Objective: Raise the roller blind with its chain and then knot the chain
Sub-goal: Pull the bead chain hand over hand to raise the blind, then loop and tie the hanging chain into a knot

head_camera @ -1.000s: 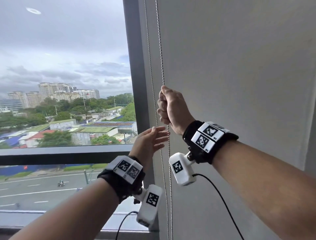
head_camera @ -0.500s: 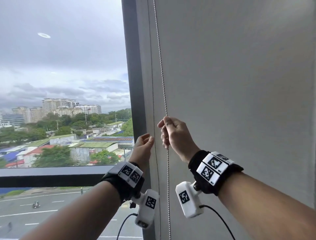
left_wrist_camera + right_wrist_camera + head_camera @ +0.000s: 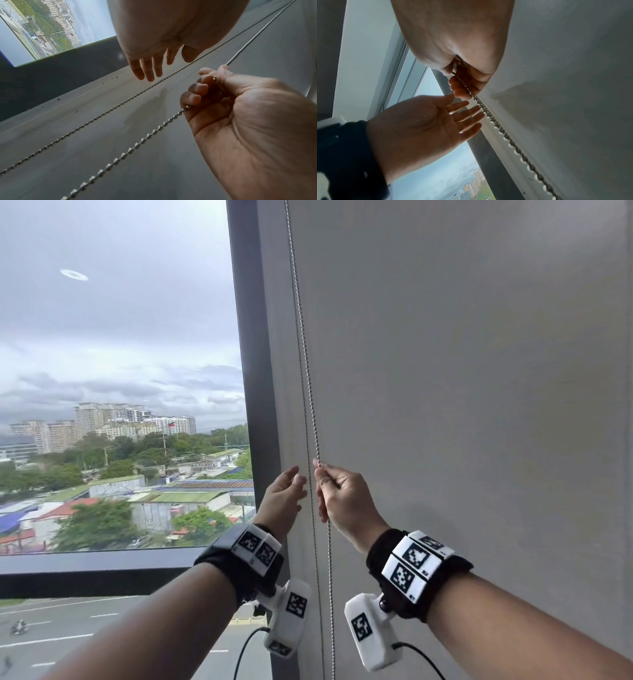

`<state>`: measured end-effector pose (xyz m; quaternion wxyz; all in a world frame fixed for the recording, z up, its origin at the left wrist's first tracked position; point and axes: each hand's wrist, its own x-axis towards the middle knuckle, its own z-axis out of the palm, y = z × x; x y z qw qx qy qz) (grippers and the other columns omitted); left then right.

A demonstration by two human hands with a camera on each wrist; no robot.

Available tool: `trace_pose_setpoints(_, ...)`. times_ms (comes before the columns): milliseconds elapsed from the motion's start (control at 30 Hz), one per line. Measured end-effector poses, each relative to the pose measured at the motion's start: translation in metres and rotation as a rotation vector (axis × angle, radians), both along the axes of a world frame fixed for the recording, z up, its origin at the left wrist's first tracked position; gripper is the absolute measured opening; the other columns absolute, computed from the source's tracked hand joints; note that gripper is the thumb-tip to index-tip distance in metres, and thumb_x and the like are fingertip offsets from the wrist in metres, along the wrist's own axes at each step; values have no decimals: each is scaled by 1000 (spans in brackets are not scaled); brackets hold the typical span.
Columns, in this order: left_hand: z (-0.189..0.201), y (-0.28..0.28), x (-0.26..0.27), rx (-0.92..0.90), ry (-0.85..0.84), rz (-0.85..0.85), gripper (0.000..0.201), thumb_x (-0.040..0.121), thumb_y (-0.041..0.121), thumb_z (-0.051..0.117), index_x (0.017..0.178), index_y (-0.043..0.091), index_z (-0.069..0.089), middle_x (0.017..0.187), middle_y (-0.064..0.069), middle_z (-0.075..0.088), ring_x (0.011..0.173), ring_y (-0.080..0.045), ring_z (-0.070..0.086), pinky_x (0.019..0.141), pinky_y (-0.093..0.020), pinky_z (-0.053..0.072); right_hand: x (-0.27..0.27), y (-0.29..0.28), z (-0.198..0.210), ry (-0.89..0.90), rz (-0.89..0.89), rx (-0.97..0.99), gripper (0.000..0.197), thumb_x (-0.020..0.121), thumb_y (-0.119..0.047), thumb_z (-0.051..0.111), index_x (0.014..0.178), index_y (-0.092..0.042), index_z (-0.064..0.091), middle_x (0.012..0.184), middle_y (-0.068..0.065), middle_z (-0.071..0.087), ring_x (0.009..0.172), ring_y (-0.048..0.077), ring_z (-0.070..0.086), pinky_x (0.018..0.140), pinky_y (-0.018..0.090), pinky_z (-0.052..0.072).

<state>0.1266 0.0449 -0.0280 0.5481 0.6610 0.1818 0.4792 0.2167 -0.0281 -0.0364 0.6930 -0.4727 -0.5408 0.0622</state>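
Note:
A metal bead chain (image 3: 306, 371) hangs in two strands in front of a pale grey flat surface (image 3: 462, 371), blind fabric or wall, I cannot tell which. My right hand (image 3: 337, 491) grips the front strand (image 3: 137, 144), thumb and forefinger pinching it at the top and the other fingers curled round it. The chain (image 3: 505, 134) leaves the right hand (image 3: 462, 81) under the little finger. My left hand (image 3: 286, 494) is level with it on the left, fingers straight and holding nothing. Those fingers (image 3: 150, 67) lie close to the rear strand (image 3: 120, 104); I cannot tell whether they touch it.
A dark vertical window post (image 3: 250, 371) stands just left of the chain. Left of it is bare glass (image 3: 120, 337) with a city view. A dark horizontal rail (image 3: 85, 570) crosses the window below hand height. Both strands run on down past my wrists.
My right hand has come down a little with the front strand in it. My left hand has risen until it is level with the right. The view has tilted upward.

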Motion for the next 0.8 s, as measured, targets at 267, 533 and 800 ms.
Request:
trace_pose_setpoints(267, 1, 10, -1, 3, 4, 2, 40, 97, 22, 43, 136, 13, 43, 124, -7, 59, 106, -22, 54, 78, -28, 42, 10, 24, -8, -1, -30, -14, 35, 100, -21, 49, 132, -12, 59, 52, -13, 50, 42, 7, 43, 46, 29, 44)
trace_pose_setpoints(533, -4, 17, 5, -16, 2, -13, 39, 97, 21, 43, 134, 10, 47, 126, -13, 61, 101, -23, 56, 74, -27, 44, 18, 50, -19, -32, -130, 43, 37, 97, -30, 50, 125, -9, 64, 72, -23, 44, 67, -7, 42, 77, 31, 43)
trace_pose_setpoints(800, -8, 16, 14, -25, -27, -45, 32, 96, 18, 45, 125, 6, 55, 110, -14, 64, 91, -21, 61, 79, -31, 47, 23, 58, -27, -47, -175, 74, 37, 95, -31, 53, 121, -11, 67, 76, -14, 53, 67, -1, 49, 74, 34, 48)
